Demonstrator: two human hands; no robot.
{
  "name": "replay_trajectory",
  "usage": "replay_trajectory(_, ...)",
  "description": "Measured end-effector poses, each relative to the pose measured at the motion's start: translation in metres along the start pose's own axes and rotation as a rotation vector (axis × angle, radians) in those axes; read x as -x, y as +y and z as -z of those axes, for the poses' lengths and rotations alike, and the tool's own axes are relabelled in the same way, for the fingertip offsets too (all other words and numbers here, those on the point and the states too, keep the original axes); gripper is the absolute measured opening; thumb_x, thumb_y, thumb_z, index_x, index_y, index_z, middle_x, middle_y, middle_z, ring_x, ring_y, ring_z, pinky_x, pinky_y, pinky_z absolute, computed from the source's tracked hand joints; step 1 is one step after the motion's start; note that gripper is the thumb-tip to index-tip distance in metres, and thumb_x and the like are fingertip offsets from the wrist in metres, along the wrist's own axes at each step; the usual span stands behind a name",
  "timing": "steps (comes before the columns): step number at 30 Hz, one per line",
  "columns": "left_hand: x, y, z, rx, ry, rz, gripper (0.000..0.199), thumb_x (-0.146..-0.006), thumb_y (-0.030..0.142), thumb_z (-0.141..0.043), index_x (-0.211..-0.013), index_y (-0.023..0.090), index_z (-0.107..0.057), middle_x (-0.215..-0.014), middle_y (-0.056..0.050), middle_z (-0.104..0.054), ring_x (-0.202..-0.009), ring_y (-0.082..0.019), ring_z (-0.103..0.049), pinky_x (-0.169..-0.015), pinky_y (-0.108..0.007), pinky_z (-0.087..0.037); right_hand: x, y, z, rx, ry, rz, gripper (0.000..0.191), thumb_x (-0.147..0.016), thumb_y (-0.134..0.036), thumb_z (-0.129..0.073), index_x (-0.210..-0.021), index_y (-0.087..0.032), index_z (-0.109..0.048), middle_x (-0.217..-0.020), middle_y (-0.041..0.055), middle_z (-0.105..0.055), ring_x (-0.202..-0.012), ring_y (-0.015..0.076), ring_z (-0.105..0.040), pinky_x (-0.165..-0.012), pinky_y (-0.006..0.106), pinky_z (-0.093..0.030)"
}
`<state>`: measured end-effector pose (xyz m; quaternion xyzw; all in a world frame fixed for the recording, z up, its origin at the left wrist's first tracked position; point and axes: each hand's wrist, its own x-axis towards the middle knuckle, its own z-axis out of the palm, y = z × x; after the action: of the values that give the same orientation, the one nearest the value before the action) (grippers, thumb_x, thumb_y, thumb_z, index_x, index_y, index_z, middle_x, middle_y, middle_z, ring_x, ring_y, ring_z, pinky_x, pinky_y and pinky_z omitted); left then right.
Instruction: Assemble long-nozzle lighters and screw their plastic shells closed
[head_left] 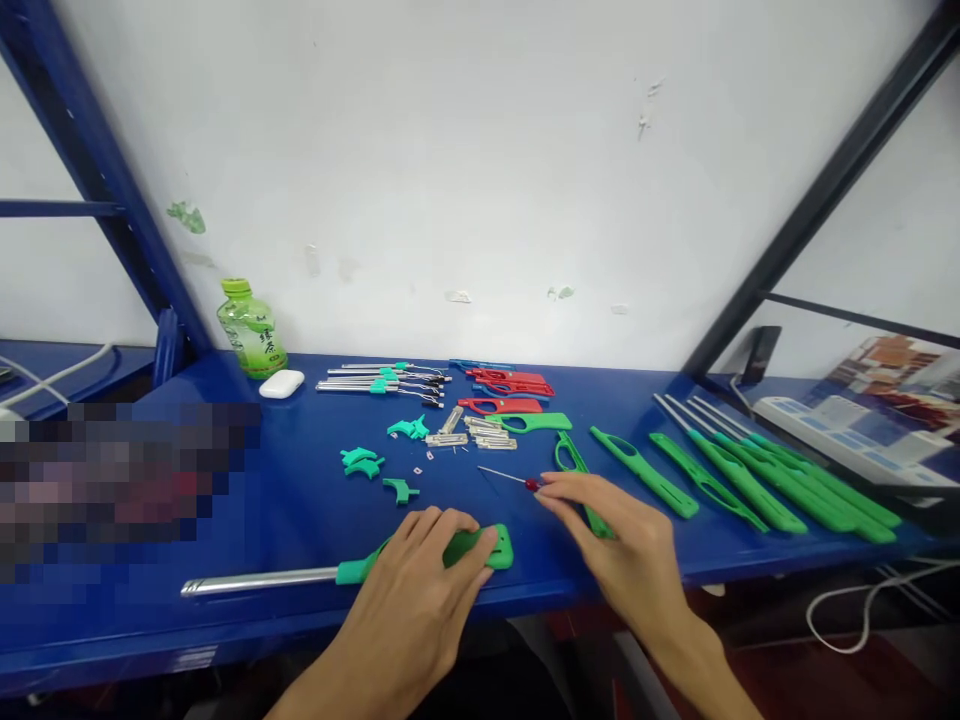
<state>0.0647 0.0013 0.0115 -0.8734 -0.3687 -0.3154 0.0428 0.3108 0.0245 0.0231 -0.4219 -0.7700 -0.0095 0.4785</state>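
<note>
The left hand (431, 560) lies palm down on the green plastic handle (480, 548) of a long tool at the near edge of the blue shelf (300, 500), fingers spread and pressing on it rather than curled round it; the tool's silver metal tube (259, 580) runs out to the left along the shelf. The right hand (622, 545) rests just to the right, fingers loosely apart, its fingertips (551, 490) touching or nearly touching a thin pin with a red head (510, 477); whether they pinch it cannot be told. Partly under this hand lies a green handle half (574, 465). Beyond the left hand sit small green trigger pieces (364, 462) and short metal strips (469, 432). Further back lie assembled green-and-silver tools (382, 378) and red handle halves (510, 385). To the right is a row of long green handle shells (720, 475), some with metal rods. A green tea bottle (250, 328) and a white earbud case (281, 384) stand at the back left by the white wall.
</note>
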Motion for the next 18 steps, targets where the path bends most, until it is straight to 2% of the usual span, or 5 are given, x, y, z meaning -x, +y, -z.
replay_trajectory(5,0.003,0.0,0.003,-0.067,-0.048,0.002,0.057,-0.094,-0.001,-0.047,-0.142,0.025,-0.061,-0.116,-0.01,-0.069,-0.101,-0.027,-0.068,-0.085,-0.045,-0.06,0.007,0.003,-0.016,0.149,-0.204,-0.021,0.016,-0.108,-0.026,-0.062,-0.114,-0.024,-0.077,-0.112,0.0054,-0.081,-0.098,0.0246,-0.078,-0.09,0.039,-0.06)
replay_trajectory(8,0.005,-0.003,0.0,-0.116,-0.026,-0.032,0.069,-0.081,-0.009,-0.042,-0.138,0.025,-0.065,-0.114,-0.009,-0.072,-0.096,-0.026,-0.069,-0.081,-0.045,-0.061,0.004,0.0,-0.017,0.168,-0.212,-0.006,0.017,-0.107,-0.03,-0.064,-0.115,-0.023,-0.077,-0.114,0.007,-0.081,-0.102,0.0277,-0.077,-0.094,0.044,-0.056)
replay_trajectory(11,0.005,-0.003,-0.001,-0.185,0.022,-0.085,0.073,-0.077,-0.011,-0.04,-0.136,0.023,-0.066,-0.113,-0.009,-0.075,-0.095,-0.026,-0.071,-0.08,-0.044,-0.062,0.001,-0.011,-0.01,0.049,-0.206,-0.06,0.021,-0.11,-0.03,-0.057,-0.11,-0.024,-0.078,-0.111,0.0065,-0.081,-0.103,0.026,-0.075,-0.097,0.043,-0.054)
replay_trajectory(14,0.006,0.003,0.004,-0.21,0.067,-0.187,0.062,-0.087,-0.007,-0.041,-0.135,0.023,-0.067,-0.117,-0.007,-0.077,-0.101,-0.024,-0.073,-0.089,-0.043,-0.062,0.004,-0.028,0.002,-0.197,-0.275,-0.245,0.03,-0.112,-0.038,-0.051,-0.109,-0.027,-0.079,-0.109,0.0045,-0.082,-0.105,0.0241,-0.076,-0.097,0.038,-0.056)
replay_trajectory(18,0.012,0.019,0.01,-0.173,0.169,-0.398,0.037,-0.105,0.01,-0.048,-0.129,0.027,-0.071,-0.118,-0.001,-0.079,-0.111,-0.018,-0.074,-0.107,-0.035,-0.058,0.017,-0.05,0.017,-0.476,-0.479,-0.516,0.04,-0.108,-0.057,-0.053,-0.132,-0.034,-0.076,-0.124,0.0051,-0.079,-0.119,0.0271,-0.072,-0.106,0.043,-0.056)
